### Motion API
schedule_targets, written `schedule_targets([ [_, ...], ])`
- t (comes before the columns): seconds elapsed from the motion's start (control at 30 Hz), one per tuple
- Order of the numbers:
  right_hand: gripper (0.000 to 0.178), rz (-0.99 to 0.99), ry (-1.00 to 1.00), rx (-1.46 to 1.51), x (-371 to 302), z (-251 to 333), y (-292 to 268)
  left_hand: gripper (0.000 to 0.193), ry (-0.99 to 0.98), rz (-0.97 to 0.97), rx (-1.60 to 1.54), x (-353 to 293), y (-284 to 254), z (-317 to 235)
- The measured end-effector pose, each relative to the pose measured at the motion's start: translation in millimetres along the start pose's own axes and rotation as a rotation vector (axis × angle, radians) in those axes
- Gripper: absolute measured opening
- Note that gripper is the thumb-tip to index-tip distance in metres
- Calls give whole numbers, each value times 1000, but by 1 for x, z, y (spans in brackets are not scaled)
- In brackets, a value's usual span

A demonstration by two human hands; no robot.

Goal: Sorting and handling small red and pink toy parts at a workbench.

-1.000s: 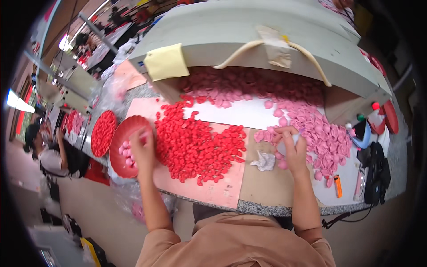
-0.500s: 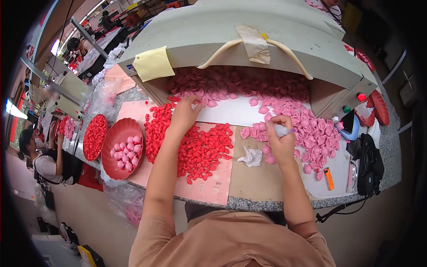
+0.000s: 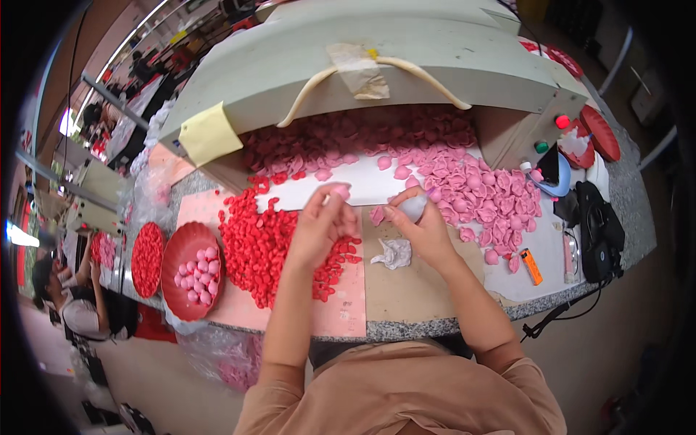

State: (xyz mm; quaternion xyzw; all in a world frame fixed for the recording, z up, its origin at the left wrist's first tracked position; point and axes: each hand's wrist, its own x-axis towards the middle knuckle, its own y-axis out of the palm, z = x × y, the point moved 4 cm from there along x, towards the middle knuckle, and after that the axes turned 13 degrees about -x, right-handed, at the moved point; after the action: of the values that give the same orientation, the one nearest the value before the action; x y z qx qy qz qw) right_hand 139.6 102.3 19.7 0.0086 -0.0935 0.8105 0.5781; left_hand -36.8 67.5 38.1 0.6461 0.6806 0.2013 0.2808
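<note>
My left hand (image 3: 319,228) is above the right part of the heap of small red pieces (image 3: 257,246), pinching a small round pink piece (image 3: 341,191) at its fingertips. Facing it, my right hand (image 3: 428,232) grips a translucent squeeze bottle (image 3: 414,208) with a purple tip. A cupped pink piece (image 3: 377,215) shows beside the right thumb; whether it is held or lies on the table I cannot tell. Just below that hand lies a crumpled white wad (image 3: 392,254). Petal-like pink pieces (image 3: 500,199) are heaped beyond and right of it.
A grey-green box-like machine (image 3: 420,65) arches over more pink pieces. At left, a red fluted bowl (image 3: 177,246) holds pink balls, beside a dish of red pieces (image 3: 148,261). An orange lighter (image 3: 531,267) and black pouch (image 3: 600,225) lie at right. Another person (image 3: 80,304) works far left.
My left hand has come back from the far edge of the red heap toward the middle, a pink piece now visible in its fingers. My right hand, with the bottle, has shifted left toward it.
</note>
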Motion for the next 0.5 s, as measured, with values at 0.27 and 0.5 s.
schedule_targets([
  [0.27,19,26,43,118,-3,0,4,23,28,69,91,-8,3,37],
  [0.5,16,83,-51,-123,-3,-4,14,29,94,125,131,-7,-1,43],
])
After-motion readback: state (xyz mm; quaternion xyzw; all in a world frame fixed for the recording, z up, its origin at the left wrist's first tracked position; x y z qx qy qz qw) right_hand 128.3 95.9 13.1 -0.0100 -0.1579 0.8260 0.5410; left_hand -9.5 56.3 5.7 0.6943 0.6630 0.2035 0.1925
